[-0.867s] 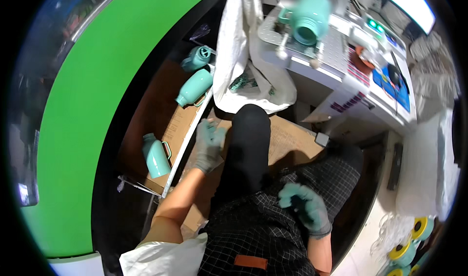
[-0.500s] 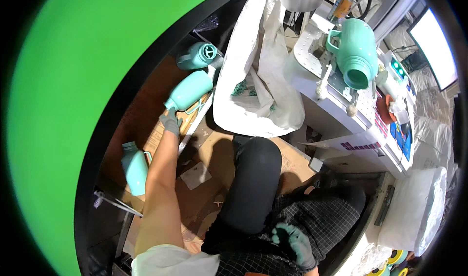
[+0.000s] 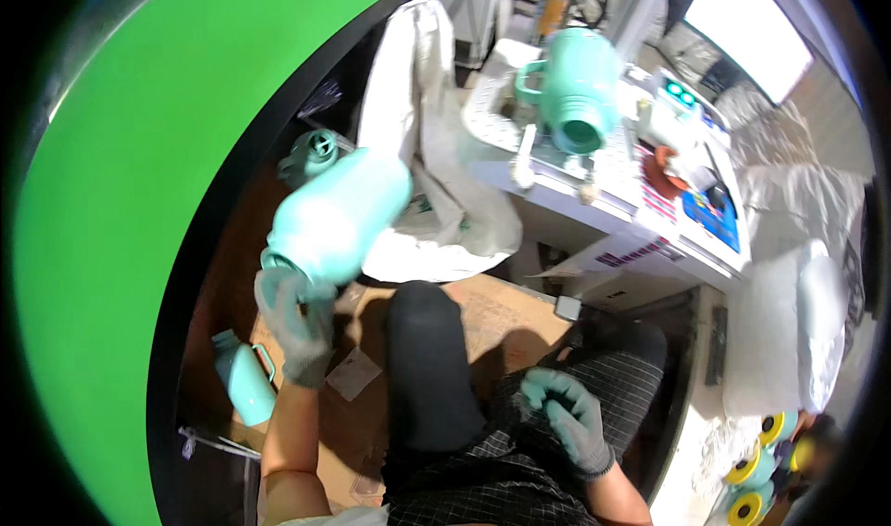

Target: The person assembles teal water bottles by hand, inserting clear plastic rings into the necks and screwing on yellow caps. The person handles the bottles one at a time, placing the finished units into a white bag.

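Observation:
My gloved left hand [image 3: 299, 322] is closed round the open neck of a mint-green thermos jug shell [image 3: 339, 215], which hangs tilted in the air with its base up and to the right. Over my lap, my gloved right hand [image 3: 571, 415] has its fingers curled and apart, with nothing seen in it. A second mint-green jug [image 3: 248, 385] lies below and left of my left hand. A third jug [image 3: 311, 155] lies behind the held one. Another jug with a handle [image 3: 580, 90] stands tilted on the white workbench, its mouth toward me.
A large white sack [image 3: 445, 233] stands open ahead, partly behind the held jug. The white workbench [image 3: 603, 201] carries cotton-tipped posts, a red-brown dish [image 3: 664, 171] and a lit screen [image 3: 750, 29]. A green curved panel [image 3: 139, 247] borders the left. White wrapped packs [image 3: 775, 340] sit at right.
My left hand has lifted the jug from the low surface at left, bringing it up and closer. My right hand has risen slightly over my lap. The whole view has shifted.

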A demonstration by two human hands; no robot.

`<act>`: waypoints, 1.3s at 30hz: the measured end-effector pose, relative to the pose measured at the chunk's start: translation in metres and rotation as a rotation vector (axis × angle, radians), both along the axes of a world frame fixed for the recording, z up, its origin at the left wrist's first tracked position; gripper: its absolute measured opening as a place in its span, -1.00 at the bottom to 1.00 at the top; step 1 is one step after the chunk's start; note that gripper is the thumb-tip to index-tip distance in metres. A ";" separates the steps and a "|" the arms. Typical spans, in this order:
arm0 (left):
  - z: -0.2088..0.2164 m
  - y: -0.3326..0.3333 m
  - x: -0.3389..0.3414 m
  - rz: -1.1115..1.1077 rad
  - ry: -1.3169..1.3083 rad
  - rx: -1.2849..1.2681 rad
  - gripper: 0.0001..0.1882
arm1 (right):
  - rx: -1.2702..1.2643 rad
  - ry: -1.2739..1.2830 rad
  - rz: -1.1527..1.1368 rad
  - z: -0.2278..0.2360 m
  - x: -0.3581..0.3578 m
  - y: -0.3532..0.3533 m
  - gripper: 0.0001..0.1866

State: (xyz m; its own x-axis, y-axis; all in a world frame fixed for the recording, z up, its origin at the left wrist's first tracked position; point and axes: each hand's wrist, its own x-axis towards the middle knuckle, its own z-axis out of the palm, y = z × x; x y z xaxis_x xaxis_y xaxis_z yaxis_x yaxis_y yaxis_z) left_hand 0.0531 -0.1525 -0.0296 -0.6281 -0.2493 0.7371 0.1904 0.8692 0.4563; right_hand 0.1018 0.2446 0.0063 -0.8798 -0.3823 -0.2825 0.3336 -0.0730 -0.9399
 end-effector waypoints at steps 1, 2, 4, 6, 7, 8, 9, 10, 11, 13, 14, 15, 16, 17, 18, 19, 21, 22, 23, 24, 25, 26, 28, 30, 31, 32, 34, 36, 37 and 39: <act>0.049 0.023 0.016 -0.080 0.013 -0.196 -0.76 | 0.072 0.182 -0.055 0.015 -0.005 -0.005 -0.37; 0.073 0.039 0.026 -0.179 0.084 -0.319 -0.74 | 0.150 0.369 -0.121 0.027 -0.007 -0.005 -0.29; 0.091 0.085 0.032 -0.465 0.042 -0.347 -0.59 | 0.233 0.749 -0.243 0.035 -0.011 0.010 -0.15; 0.106 0.136 0.025 -0.861 0.120 -0.476 -0.57 | 0.130 0.469 -0.290 0.019 0.006 0.028 -0.08; 0.105 0.165 0.013 -1.119 0.237 -0.600 -0.64 | 0.071 0.321 -0.317 0.005 0.024 0.037 -0.03; 0.091 0.205 0.022 -1.162 0.243 -0.332 -0.72 | 0.105 0.369 -0.307 0.005 0.042 0.041 -0.02; 0.072 0.232 0.031 -1.190 0.159 -0.264 -0.61 | 0.142 0.418 -0.303 0.007 0.061 0.045 0.00; 0.055 0.256 0.043 -1.196 0.075 -0.199 -0.49 | 0.124 0.305 -0.301 -0.014 0.078 0.063 -0.04; 0.059 0.277 0.041 -1.187 -0.027 -0.114 -0.35 | 0.159 0.308 -0.357 -0.035 0.099 0.084 -0.15; 0.057 0.309 0.036 -1.200 -0.319 0.001 -0.01 | 0.532 0.475 -0.554 -0.034 0.121 0.099 -0.41; 0.044 0.317 0.037 -1.266 -0.433 0.007 0.02 | 0.871 0.630 -0.672 -0.013 0.122 0.100 -0.55; 0.054 0.325 0.040 -1.303 -0.562 -0.078 0.06 | 0.840 0.722 -0.752 -0.006 0.123 0.113 -0.73; 0.065 0.332 0.041 -1.319 -0.683 -0.169 0.10 | 0.590 0.630 -0.673 0.024 0.113 0.113 -0.76; 0.060 0.336 0.045 -1.362 -0.638 -0.237 0.15 | 0.773 0.705 -0.421 0.029 0.105 0.120 -0.78; 0.064 0.337 0.048 -1.343 -0.647 -0.420 0.20 | 0.936 0.765 -0.150 0.032 0.100 0.125 -0.79; 0.055 0.342 0.051 -1.332 -0.624 -0.420 0.19 | 1.028 0.743 -0.040 0.040 0.092 0.126 -0.84; 0.057 0.351 0.055 -1.335 -0.626 -0.487 0.18 | 1.064 0.790 0.191 0.040 0.082 0.141 -0.82; 0.055 0.357 0.058 -1.319 -0.577 -0.494 0.09 | 1.069 0.787 0.303 0.044 0.081 0.148 -0.79; 0.054 0.363 0.058 -1.324 -0.616 -0.529 0.04 | 1.109 0.690 0.424 0.043 0.079 0.153 -0.75; 0.053 0.364 0.061 -1.329 -0.657 -0.562 0.00 | 1.145 0.594 0.550 0.041 0.079 0.156 -0.71; 0.055 0.363 0.061 -1.330 -0.605 -0.554 -0.06 | 1.190 0.625 0.573 0.040 0.078 0.157 -0.70; 0.050 0.360 0.063 -1.318 -0.562 -0.514 -0.08 | 1.179 0.762 0.509 0.033 0.079 0.159 -0.69; 0.040 0.353 0.064 -1.292 -0.467 -0.438 -0.11 | 1.144 1.030 0.365 0.013 0.085 0.162 -0.69; 0.074 0.331 0.035 -1.259 -0.854 -0.303 -0.19 | 1.103 1.110 0.143 0.044 0.090 0.162 -0.79; 0.068 0.311 0.024 -1.139 -0.756 -0.218 -0.17 | 1.093 1.105 0.002 0.056 0.091 0.163 -0.75; 0.061 0.297 0.019 -1.016 -0.660 -0.137 -0.16 | 1.055 1.111 -0.200 0.066 0.088 0.165 -0.71; 0.067 0.292 0.027 -1.149 -0.702 -0.115 -0.13 | 0.910 1.120 -0.636 0.073 0.070 0.157 -0.64; 0.068 0.300 0.052 -1.321 -0.670 -0.252 -0.10 | 0.768 1.068 -0.792 0.068 0.036 0.129 -0.56; 0.056 0.304 0.064 -1.382 -0.564 -0.269 -0.05 | 0.721 1.015 -0.757 0.061 0.013 0.111 -0.53; 0.047 0.306 0.082 -1.359 -0.521 -0.335 -0.16 | 0.541 0.886 -0.601 0.031 -0.046 0.066 -0.47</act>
State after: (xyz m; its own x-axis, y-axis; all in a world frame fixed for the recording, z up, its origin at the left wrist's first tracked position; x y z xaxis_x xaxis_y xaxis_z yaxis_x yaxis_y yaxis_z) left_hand 0.1347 0.1532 0.0173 -0.4393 0.8580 0.2661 0.8022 0.2414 0.5460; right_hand 0.0560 0.3104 0.0375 -0.8467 0.1381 0.5138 -0.3967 0.4796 -0.7827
